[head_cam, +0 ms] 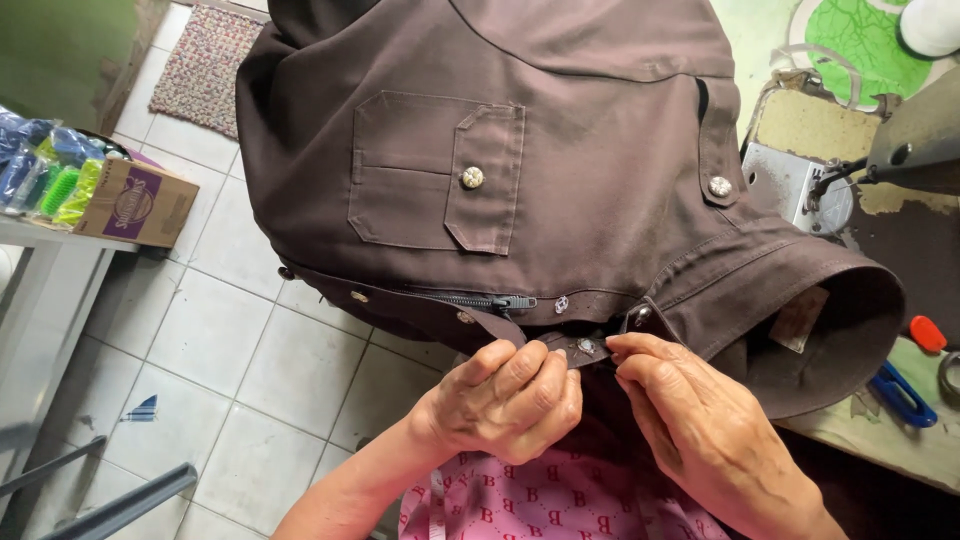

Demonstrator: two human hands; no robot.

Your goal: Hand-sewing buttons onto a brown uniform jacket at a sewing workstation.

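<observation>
- Head view: the brown garment (pixel 560 150) fills the centre and twelve o'clock, draped above both hands.
- The left hand (pixel 505 400), at six o'clock, pinches the garment's front flap.
- The right hand (pixel 700 425), at five o'clock, clamps its fingertips on the same flap beside a metal snap (pixel 585 346).
- A zipper pull (pixel 512 302) sits just above.
</observation>
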